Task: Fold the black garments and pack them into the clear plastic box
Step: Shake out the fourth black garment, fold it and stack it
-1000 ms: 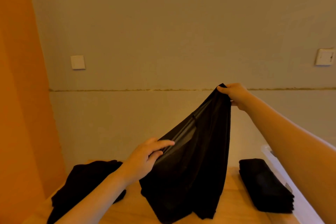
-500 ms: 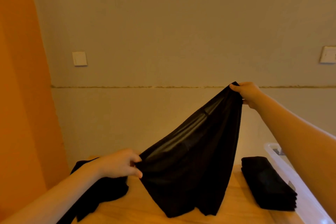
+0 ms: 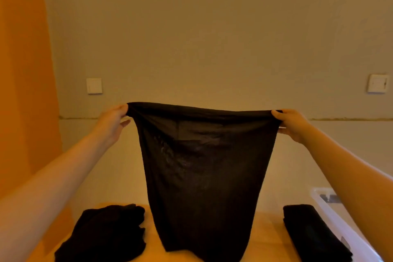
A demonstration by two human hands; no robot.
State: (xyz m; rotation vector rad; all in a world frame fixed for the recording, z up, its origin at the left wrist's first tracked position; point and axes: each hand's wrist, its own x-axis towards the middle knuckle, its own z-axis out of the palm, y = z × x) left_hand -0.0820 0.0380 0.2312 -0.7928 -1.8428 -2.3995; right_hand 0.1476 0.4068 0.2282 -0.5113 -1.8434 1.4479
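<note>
Now the sheer black garment (image 3: pixel 204 176) hangs spread between the two hands, its top edge stretched level, its hem reaching the wooden table (image 3: pixel 153 240) below. The left hand (image 3: pixel 112 122) pinches one upper corner and the right hand (image 3: pixel 291 122) pinches the other. To fold well, I would keep that edge taut and lower the cloth flat without twisting. Below the left hand lies a loose black heap (image 3: pixel 106 232); below the right, a folded stack (image 3: pixel 312 234) sits just beside the clear plastic box (image 3: pixel 344 219), narrowing the laying space.
</note>
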